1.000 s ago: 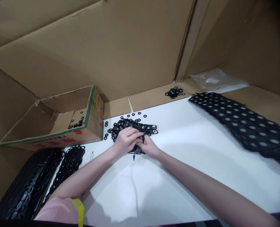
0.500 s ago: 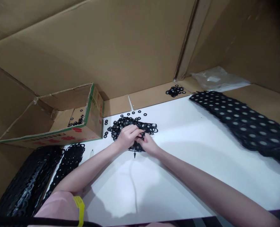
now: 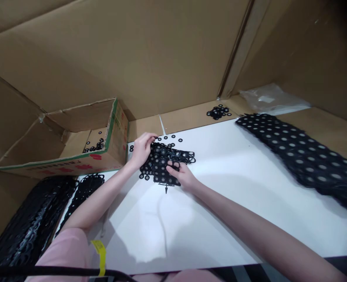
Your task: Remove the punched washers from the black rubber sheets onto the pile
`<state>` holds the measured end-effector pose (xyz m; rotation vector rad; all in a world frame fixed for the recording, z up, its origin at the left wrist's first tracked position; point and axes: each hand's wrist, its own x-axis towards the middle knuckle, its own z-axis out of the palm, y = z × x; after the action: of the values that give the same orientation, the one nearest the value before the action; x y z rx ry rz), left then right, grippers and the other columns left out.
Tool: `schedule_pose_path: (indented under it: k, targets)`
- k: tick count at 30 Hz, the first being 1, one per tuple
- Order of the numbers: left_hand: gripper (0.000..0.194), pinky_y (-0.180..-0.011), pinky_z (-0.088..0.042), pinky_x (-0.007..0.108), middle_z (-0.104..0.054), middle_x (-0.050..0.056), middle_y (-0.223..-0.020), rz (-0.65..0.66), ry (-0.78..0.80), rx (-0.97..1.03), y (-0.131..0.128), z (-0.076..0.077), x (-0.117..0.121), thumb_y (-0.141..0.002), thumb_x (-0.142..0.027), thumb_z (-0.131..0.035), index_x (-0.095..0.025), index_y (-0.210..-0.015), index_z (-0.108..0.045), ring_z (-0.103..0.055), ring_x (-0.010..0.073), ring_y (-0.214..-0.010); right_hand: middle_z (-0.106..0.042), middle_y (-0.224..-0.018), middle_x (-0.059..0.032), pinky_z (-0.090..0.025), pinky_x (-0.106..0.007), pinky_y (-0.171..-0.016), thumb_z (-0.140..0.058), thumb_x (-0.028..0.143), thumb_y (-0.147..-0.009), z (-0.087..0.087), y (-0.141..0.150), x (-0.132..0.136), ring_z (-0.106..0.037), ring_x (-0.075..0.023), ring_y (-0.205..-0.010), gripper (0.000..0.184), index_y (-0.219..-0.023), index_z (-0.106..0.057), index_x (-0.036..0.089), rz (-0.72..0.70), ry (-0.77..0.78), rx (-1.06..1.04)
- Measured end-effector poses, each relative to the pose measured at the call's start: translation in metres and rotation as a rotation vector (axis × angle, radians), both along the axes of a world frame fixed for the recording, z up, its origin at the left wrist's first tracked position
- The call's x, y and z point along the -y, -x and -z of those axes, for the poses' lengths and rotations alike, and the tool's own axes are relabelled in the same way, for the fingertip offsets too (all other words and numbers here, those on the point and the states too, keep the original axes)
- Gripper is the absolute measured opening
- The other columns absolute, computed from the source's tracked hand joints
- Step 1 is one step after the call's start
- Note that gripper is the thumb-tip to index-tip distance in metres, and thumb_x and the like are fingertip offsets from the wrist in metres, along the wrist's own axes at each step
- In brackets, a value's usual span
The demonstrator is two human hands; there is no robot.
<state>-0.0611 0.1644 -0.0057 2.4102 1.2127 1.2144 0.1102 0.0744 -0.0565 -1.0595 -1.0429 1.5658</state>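
Observation:
A black perforated sheet (image 3: 161, 169) lies on the white tabletop in front of me, with small black rings (image 3: 145, 177) loose around it. My right hand (image 3: 182, 174) is closed at the sheet's right side, thumb and fingers pinching black perforated material. My left hand (image 3: 142, 150) reaches over the rings at the far left of the sheet. Its fingers are bent together with the tips lowered, and a dark bit shows at them, too small to make out. A bunch of black linked loops (image 3: 189, 156) sticks out at the sheet's upper right.
An open cardboard box (image 3: 122, 137) at the left holds more rings. Stacked black sheets (image 3: 29, 219) lie below it. A long perforated black strip (image 3: 302, 152) runs along the right, near a clear plastic bag (image 3: 274, 97). A ring pile (image 3: 218, 112) sits at the back.
My left hand has left my right hand and moved up and left to the loose rings. My right hand stays near the sheet, which is now more exposed.

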Motion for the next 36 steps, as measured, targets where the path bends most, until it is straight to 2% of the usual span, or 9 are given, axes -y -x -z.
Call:
schedule_pose_path:
  k: [3,6,8,10,13,20,28,32,36]
  targets:
    - [0.021,-0.092,-0.047,0.038,-0.070,0.008,-0.106,0.095,0.025,-0.083,0.012,-0.003,0.010,-0.094,-0.020,-0.049,-0.019,-0.096,-0.070,-0.062,0.0224,-0.101,-0.061,-0.069,0.0018,-0.047,-0.032,-0.071,-0.078,0.058,-0.058,-0.002,-0.001,-0.001,-0.055,-0.0153,-0.069,0.045,-0.076,-0.060,0.020,0.040,0.035,-0.067]
    - [0.027,-0.098,-0.045,0.042,-0.066,0.010,-0.118,0.182,0.031,-0.118,0.016,-0.005,0.030,-0.095,-0.025,-0.050,-0.021,-0.119,-0.063,-0.058,0.0237,-0.112,-0.062,-0.072,0.0014,-0.048,-0.033,-0.074,-0.078,0.059,-0.058,-0.006,-0.002,-0.002,-0.057,-0.0157,-0.071,0.048,-0.080,-0.061,0.020,0.056,0.048,-0.112]
    - [0.033,-0.093,-0.048,0.040,-0.065,0.011,-0.114,0.308,0.036,-0.154,0.014,-0.005,0.042,-0.092,-0.029,-0.057,-0.020,-0.123,-0.061,-0.059,0.0231,-0.106,-0.063,-0.073,0.0010,-0.049,-0.033,-0.074,-0.079,0.057,-0.059,-0.008,-0.004,-0.002,-0.058,-0.0163,-0.071,0.046,-0.079,-0.061,0.020,0.043,0.034,-0.131]
    - [0.027,-0.082,-0.051,0.035,-0.067,0.010,-0.100,0.364,0.014,-0.138,0.010,-0.002,0.050,-0.090,-0.029,-0.062,-0.018,-0.114,-0.066,-0.061,0.0206,-0.092,-0.062,-0.072,0.0009,-0.049,-0.034,-0.073,-0.081,0.053,-0.058,-0.009,-0.005,-0.001,-0.058,-0.0166,-0.071,0.043,-0.075,-0.060,0.020,0.017,0.005,-0.134]
    - [0.016,-0.074,-0.052,0.030,-0.067,0.008,-0.089,0.317,0.002,-0.050,0.002,0.001,0.054,-0.090,-0.023,-0.060,-0.018,-0.101,-0.071,-0.061,0.0174,-0.082,-0.062,-0.071,0.0007,-0.049,-0.034,-0.073,-0.083,0.047,-0.060,-0.010,-0.007,-0.001,-0.058,-0.0165,-0.070,0.038,-0.071,-0.061,0.019,-0.008,-0.048,-0.112]
    - [0.009,-0.074,-0.053,0.028,-0.066,0.005,-0.085,0.209,0.056,0.109,-0.016,-0.003,0.059,-0.086,-0.017,-0.066,-0.017,-0.091,-0.073,-0.063,0.0158,-0.080,-0.063,-0.073,0.0008,-0.051,-0.035,-0.073,-0.086,0.040,-0.054,-0.011,-0.008,-0.003,-0.060,-0.0178,-0.073,0.037,-0.073,-0.063,0.018,-0.053,-0.134,-0.046]
    - [0.010,-0.070,-0.049,0.027,-0.066,0.007,-0.082,0.305,0.115,0.031,-0.024,-0.008,0.063,-0.086,-0.021,-0.066,-0.014,-0.089,-0.073,-0.061,0.0161,-0.076,-0.069,-0.076,-0.0030,-0.053,-0.037,-0.075,-0.079,0.041,-0.060,-0.011,-0.002,0.000,-0.063,-0.0216,-0.079,0.029,-0.072,-0.065,0.019,0.004,-0.170,0.076]
    - [0.013,-0.062,-0.044,0.026,-0.061,0.003,-0.070,0.281,0.132,0.004,-0.023,-0.010,0.065,-0.088,-0.021,-0.062,-0.016,-0.082,-0.072,-0.056,0.0149,-0.066,-0.067,-0.071,-0.0021,-0.052,-0.036,-0.072,-0.076,0.044,-0.062,-0.005,0.001,0.000,-0.062,-0.0215,-0.076,0.029,-0.067,-0.061,0.020,0.051,-0.166,0.111]
    - [0.022,-0.060,-0.044,0.025,-0.063,0.003,-0.069,0.228,0.175,0.045,-0.028,-0.006,0.066,-0.091,-0.020,-0.055,-0.015,-0.074,-0.068,-0.057,0.0142,-0.064,-0.064,-0.064,-0.0007,-0.052,-0.035,-0.066,-0.078,0.045,-0.062,-0.001,0.003,0.000,-0.060,-0.0201,-0.069,0.031,-0.062,-0.057,0.021,0.076,-0.147,0.136]
